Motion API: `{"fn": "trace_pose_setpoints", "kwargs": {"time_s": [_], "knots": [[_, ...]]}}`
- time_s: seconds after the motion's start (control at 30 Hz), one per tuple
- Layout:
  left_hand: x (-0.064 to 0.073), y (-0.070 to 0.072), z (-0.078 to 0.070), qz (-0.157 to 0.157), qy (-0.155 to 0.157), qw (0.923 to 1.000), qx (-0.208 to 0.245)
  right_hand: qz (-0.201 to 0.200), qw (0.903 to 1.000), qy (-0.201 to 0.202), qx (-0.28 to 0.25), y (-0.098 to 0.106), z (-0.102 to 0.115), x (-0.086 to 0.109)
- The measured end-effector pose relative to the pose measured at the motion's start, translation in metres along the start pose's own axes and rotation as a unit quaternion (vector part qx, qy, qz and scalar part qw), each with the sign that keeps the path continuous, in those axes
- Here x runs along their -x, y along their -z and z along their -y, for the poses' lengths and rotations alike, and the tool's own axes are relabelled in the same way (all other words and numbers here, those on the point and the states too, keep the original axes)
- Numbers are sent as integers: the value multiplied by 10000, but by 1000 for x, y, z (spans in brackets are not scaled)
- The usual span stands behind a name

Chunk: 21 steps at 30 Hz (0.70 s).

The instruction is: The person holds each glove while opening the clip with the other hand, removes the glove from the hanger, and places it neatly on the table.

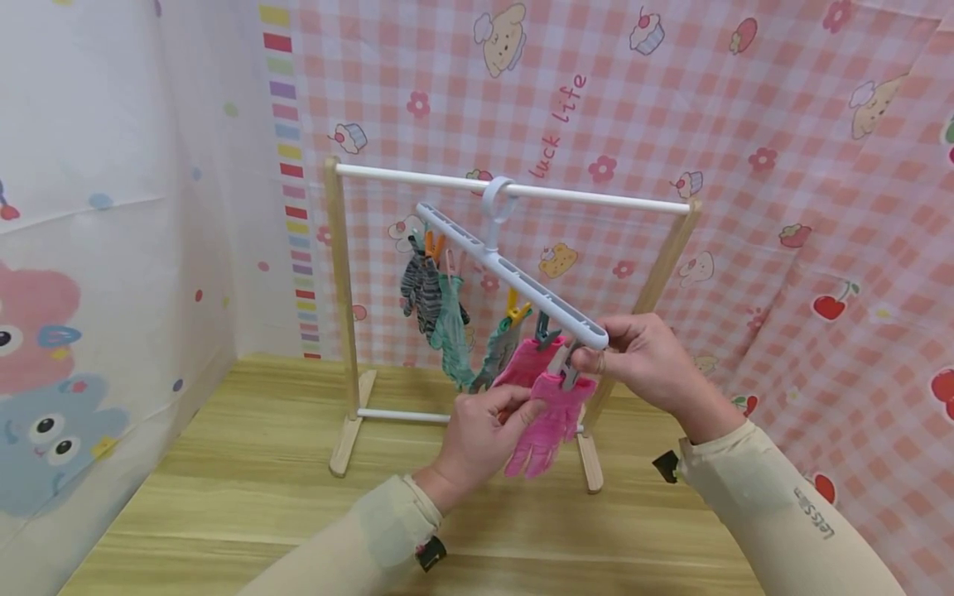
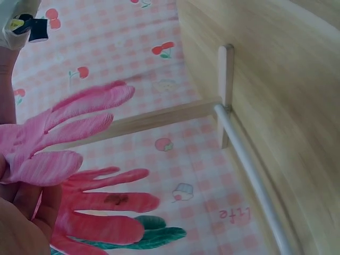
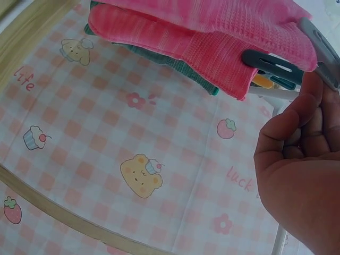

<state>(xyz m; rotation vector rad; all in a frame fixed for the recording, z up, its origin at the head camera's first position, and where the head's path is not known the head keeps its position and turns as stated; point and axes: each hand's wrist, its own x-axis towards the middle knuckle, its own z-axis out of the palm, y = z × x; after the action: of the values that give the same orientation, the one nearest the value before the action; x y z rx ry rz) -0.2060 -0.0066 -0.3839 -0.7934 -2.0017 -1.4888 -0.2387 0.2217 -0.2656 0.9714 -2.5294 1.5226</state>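
Note:
My left hand [image 1: 477, 434] pinches the front pink knitted glove [image 1: 550, 426] near its cuff, thumb on the near side. At the near end of a pale grey clip hanger [image 1: 455, 232], my right hand [image 1: 648, 360] pinches a grey clothespin [image 3: 319, 45] set at that glove's cuff. The glove's fingers hang down, spread in the left wrist view. Just behind it, a second pink glove [image 3: 223, 64] hangs from a dark clothespin [image 3: 273, 68]. Farther along the hanger are green gloves [image 1: 450, 331] and a black-and-grey striped glove [image 1: 421, 290], on clothespins of several colours.
The hanger hooks over the white top bar [image 1: 417, 176] of a wooden-legged rack [image 1: 339, 290], slanting toward me. A lower white bar [image 2: 249, 167] joins the rack's feet. The rack stands on a wood-grain table [image 1: 246, 480], with a checked cloth [image 1: 462, 108] behind it.

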Motion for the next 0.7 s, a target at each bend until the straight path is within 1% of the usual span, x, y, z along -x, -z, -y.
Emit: {"fn": "trace_pose_setpoints", "kwargs": {"time_s": [0.2,0.3,0.47,0.7], "knots": [[14,-4,10,228,69,9991,-343,-85,9999,-29,107,0,1,0],[18,-5,15,246,59,9988,-426,-88,9999,-51,115,-1,2,1],[20,-5,18,181,-20,9988,-454,-41,9999,36,95,0,3,1],[21,-4,19,181,-20,9987,-471,-40,9999,130,104,2,1,3]]}}
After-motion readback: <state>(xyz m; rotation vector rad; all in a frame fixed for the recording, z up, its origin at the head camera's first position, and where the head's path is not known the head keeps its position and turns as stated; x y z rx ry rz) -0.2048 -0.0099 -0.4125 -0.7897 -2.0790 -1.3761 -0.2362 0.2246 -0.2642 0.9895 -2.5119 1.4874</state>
